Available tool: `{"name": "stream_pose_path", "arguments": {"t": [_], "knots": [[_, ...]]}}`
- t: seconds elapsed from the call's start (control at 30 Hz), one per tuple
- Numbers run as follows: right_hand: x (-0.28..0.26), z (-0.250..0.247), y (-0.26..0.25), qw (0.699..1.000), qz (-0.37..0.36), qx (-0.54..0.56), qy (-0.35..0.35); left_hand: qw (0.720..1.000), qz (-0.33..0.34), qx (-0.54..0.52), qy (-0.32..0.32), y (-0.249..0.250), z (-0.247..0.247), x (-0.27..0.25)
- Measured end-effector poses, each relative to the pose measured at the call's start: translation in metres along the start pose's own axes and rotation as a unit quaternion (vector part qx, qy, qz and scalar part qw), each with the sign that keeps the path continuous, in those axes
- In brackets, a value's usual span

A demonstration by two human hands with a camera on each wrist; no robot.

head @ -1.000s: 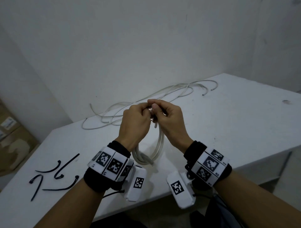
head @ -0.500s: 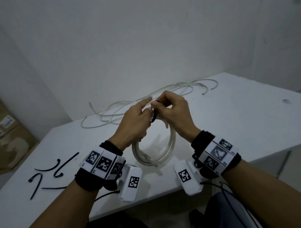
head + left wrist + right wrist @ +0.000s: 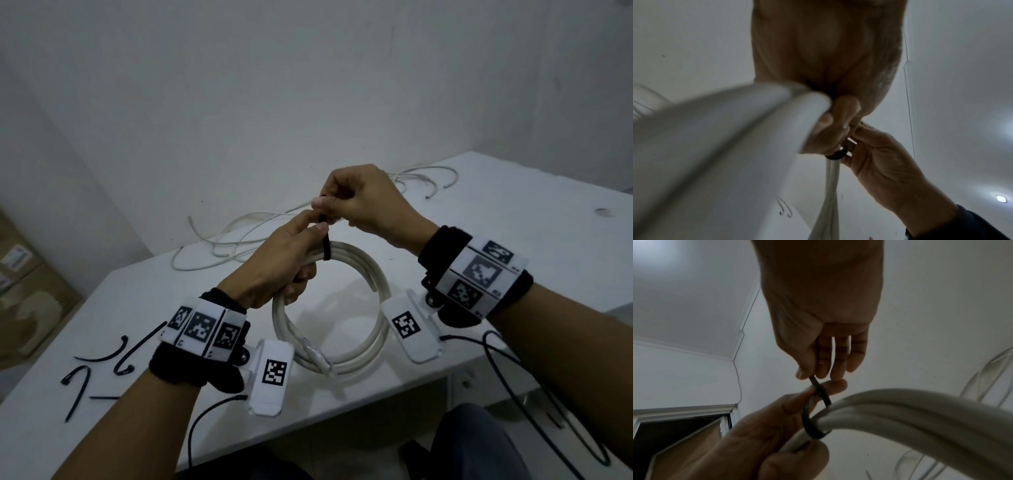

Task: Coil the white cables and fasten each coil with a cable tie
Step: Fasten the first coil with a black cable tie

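While your left hand (image 3: 274, 263) grips the one finished white coil (image 3: 363, 329) at its eleven o'clock edge, your right hand (image 3: 363, 202) pinches the free end of the black cable tie (image 3: 326, 245) looped around the strands just beside that grip. Four spare ties (image 3: 99, 363) lie on the table (image 3: 513, 219) at eight o'clock; loose white cables (image 3: 239, 236) lie at twelve.

A white tabletop (image 3: 513, 240) carries everything. A tangle of loose white cables (image 3: 239, 236) sprawls along its far edge, trailing toward the far right corner. Several black cable ties (image 3: 102, 363), bent and scattered, lie apart at the near left. A small dark mark (image 3: 602, 211) shows at the right.
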State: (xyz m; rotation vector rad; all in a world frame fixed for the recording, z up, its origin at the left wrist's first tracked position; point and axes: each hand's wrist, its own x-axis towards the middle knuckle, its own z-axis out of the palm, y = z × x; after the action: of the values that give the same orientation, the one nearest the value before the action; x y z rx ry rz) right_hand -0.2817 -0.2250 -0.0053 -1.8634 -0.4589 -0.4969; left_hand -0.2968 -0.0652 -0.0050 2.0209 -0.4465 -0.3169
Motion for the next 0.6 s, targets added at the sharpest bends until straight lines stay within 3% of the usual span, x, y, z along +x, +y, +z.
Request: {"name": "stream_pose_path", "arguments": {"t": [0.23,0.4,0.53,0.6], "knots": [[0.021,-0.010,-0.009,0.999,0.013,0.019,0.035,1.000,-0.024,0.019,0.000,0.009,0.006,0.006],[0.023,-0.012,-0.006,0.993,0.030,0.112,0.005,0.998,-0.022,0.061,0.012,0.011,0.005,0.009],[0.017,-0.007,-0.004,0.946,0.090,0.304,-0.064,0.994,-0.013,0.111,0.008,0.010,0.005,0.009],[0.018,-0.003,-0.005,0.933,0.129,0.331,-0.061,0.990,-0.014,0.138,-0.005,0.011,0.006,0.009]]}}
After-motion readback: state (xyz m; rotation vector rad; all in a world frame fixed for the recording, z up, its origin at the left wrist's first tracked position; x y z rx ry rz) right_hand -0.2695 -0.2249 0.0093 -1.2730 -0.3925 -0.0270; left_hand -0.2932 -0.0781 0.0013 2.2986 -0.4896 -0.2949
